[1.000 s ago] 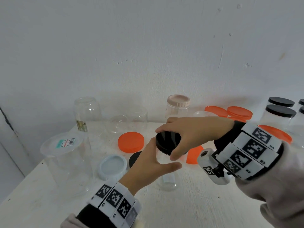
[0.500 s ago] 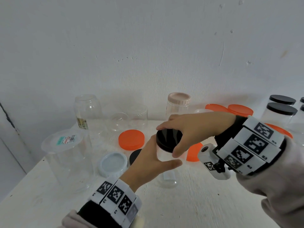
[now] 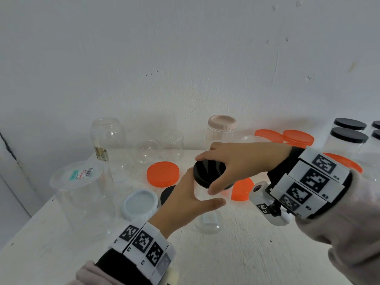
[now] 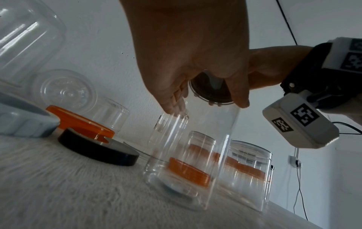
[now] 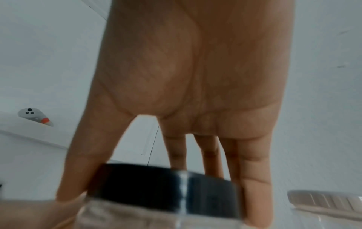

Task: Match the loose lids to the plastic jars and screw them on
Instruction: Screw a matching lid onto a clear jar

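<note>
A clear plastic jar point(image 3: 207, 221) stands upright on the white table point(image 3: 236, 254), with a black lid point(image 3: 208, 171) on its mouth. My left hand point(image 3: 189, 199) grips the jar's upper wall from the near left; its fingers point(image 4: 174, 105) wrap the clear wall. From the right, my right hand point(image 3: 232, 163) grips the black lid point(image 5: 162, 187) by its rim, thumb in front and fingers behind. In the left wrist view the jar point(image 4: 188, 155) shows the lid's underside point(image 4: 210, 91) at its top.
Loose lids lie left of the jar: an orange lid point(image 3: 162, 173), a pale blue lid point(image 3: 140, 203) and a black lid point(image 3: 167, 193). Open clear jars point(image 3: 82, 202) stand at the left and back. A pink-lidded jar point(image 3: 222, 128), orange-lidded and black-lidded jars point(image 3: 348, 138) stand at the right.
Both hands stay on the same jar and lid. The right hand's thumb and fingers have shifted slightly around the lid's rim; the jar has not moved.
</note>
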### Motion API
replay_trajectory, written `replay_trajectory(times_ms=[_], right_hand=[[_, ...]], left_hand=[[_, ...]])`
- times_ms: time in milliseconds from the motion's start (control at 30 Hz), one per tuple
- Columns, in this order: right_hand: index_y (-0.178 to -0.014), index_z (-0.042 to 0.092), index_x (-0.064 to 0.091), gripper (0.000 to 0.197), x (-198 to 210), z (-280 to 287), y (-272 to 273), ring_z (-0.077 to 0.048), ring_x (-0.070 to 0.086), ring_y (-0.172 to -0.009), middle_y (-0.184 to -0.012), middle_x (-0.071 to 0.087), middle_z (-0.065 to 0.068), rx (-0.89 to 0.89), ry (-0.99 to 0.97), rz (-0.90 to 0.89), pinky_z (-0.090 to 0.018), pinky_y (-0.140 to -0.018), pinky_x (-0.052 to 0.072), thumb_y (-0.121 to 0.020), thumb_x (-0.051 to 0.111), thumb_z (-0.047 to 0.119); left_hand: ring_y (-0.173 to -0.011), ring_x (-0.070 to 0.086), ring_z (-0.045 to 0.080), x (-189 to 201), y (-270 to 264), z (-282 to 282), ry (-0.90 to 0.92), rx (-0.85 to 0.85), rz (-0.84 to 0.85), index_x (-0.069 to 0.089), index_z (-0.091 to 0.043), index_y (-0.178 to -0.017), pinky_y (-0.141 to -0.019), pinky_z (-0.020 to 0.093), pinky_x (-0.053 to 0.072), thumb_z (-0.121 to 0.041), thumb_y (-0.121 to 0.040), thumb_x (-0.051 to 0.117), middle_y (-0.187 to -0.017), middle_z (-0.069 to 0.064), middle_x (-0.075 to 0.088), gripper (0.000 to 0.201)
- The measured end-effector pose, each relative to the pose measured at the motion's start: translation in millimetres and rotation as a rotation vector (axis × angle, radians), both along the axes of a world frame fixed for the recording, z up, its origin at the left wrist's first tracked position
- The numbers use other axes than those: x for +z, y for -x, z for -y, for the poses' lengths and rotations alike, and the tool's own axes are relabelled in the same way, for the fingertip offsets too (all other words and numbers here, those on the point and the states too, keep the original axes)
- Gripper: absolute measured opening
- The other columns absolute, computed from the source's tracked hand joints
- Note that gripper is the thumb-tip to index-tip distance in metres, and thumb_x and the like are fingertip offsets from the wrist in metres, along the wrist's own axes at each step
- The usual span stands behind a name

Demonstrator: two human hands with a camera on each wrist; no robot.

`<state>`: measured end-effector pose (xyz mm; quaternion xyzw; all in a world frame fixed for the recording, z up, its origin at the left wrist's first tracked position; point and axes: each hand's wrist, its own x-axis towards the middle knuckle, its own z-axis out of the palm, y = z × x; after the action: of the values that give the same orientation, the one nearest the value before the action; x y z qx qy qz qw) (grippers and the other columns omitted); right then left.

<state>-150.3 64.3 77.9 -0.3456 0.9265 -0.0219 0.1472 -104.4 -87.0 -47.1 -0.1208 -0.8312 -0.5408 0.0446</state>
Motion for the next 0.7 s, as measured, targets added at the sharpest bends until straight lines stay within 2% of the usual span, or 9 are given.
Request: replay_trajectory(times_ms=[100,233,367,433,533,600,667,700], right_hand=[[-0.140,0.040,0.036,0.075,-7,-4,-1,-0.007,0.047,-0.102,-0.111,0.040,0.015,-0.010,0.032,-0.030,-0.026,-0.082,0.046,-0.076,0.063,0.068],[-0.133,0.031,0.043,0.075,-19,-6,-8,-0.007,0.041,-0.097,-0.105,0.039,0.010,-0.017,0.067,-0.140,-0.023,-0.076,0.042,-0.075,0.053,0.076],[-0.129,0.024,0.046,0.072,-29,-7,-18,-0.016,0.039,-0.097,-0.104,0.039,0.004,-0.039,0.121,-0.206,-0.029,-0.084,0.043,-0.077,0.048,0.073],[-0.131,0.021,0.044,0.068,-35,-5,-21,-0.020,0.038,-0.098,-0.107,0.039,0.000,-0.058,0.123,-0.244,-0.032,-0.088,0.041,-0.081,0.045,0.069],[-0.135,0.019,0.039,0.066,-43,-3,-25,-0.024,0.037,-0.102,-0.112,0.037,-0.004,-0.080,0.138,-0.272,-0.034,-0.092,0.040,-0.088,0.044,0.063],[-0.139,0.019,0.036,0.067,-47,-3,-26,-0.026,0.038,-0.108,-0.119,0.036,-0.005,-0.098,0.187,-0.251,-0.034,-0.092,0.039,-0.089,0.044,0.062],[-0.144,0.019,0.032,0.069,-51,-3,-26,-0.032,0.037,-0.119,-0.131,0.035,-0.009,-0.118,0.258,-0.204,-0.039,-0.095,0.037,-0.090,0.048,0.059],[-0.145,0.019,0.031,0.069,-53,-4,-26,-0.033,0.036,-0.121,-0.134,0.034,-0.010,-0.118,0.285,-0.197,-0.040,-0.096,0.037,-0.090,0.048,0.058]], left_hand=[[-0.113,0.050,-0.007,1,-2,0,-0.014,-0.006,-0.010,0.037,-0.038,-0.132,-0.095,0.019,0.042,-0.044,-0.070,0.081,-0.124,-0.022,0.053,0.077],[-0.108,0.052,-0.009,3,-3,-1,-0.005,0.013,-0.022,0.040,-0.039,-0.129,-0.088,0.015,0.043,-0.040,-0.070,0.083,-0.120,-0.022,0.055,0.073],[-0.105,0.053,-0.009,3,-3,-1,0.014,0.022,-0.022,0.041,-0.036,-0.130,-0.085,0.015,0.044,-0.040,-0.071,0.083,-0.116,-0.022,0.057,0.072],[-0.105,0.052,-0.011,5,-4,-1,0.015,0.016,-0.005,0.040,-0.038,-0.130,-0.082,0.013,0.044,-0.039,-0.071,0.082,-0.117,-0.023,0.056,0.073],[-0.113,0.052,-0.005,12,-6,-1,0.043,-0.015,0.048,0.036,-0.038,-0.135,-0.089,0.017,0.045,-0.038,-0.074,0.081,-0.124,-0.022,0.054,0.076],[-0.109,0.054,-0.001,23,-11,3,0.153,-0.022,0.082,0.040,-0.037,-0.132,-0.091,0.022,0.047,-0.041,-0.075,0.078,-0.121,-0.019,0.055,0.068],[-0.098,0.059,0.005,39,-17,10,0.298,-0.011,0.080,0.049,-0.032,-0.122,-0.090,0.033,0.051,-0.043,-0.076,0.074,-0.111,-0.015,0.058,0.053],[-0.101,0.058,0.007,49,-20,16,0.356,0.007,0.064,0.052,-0.031,-0.120,-0.092,0.034,0.050,-0.045,-0.077,0.072,-0.113,-0.015,0.058,0.049]])
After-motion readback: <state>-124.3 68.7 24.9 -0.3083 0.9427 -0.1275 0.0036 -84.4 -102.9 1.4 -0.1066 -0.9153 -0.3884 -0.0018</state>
